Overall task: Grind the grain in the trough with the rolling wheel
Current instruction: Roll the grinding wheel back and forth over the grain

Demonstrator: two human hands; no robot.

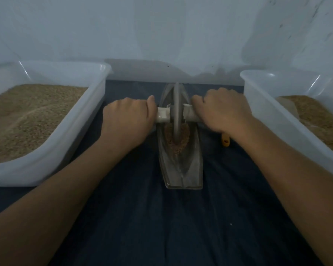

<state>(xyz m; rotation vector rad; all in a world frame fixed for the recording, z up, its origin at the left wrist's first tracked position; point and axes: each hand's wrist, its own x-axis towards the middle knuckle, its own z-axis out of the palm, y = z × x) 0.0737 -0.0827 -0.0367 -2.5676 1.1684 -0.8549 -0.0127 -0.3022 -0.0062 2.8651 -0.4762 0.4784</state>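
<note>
A narrow boat-shaped metal trough (183,169) lies lengthwise on the dark cloth in front of me. A thin grey rolling wheel (177,110) stands upright in its groove, past the middle toward the far end. A pale axle handle (162,116) runs through the wheel to both sides. My left hand (129,120) grips the left end of the handle, and my right hand (221,110) grips the right end. Brown grain (176,141) lies heaped in the groove just on the near side of the wheel.
A white plastic tub (81,131) of tan grain stands at the left, and a second white tub (273,116) with grain at the right. A small orange object (225,142) lies on the cloth under my right wrist. A pale wall rises behind.
</note>
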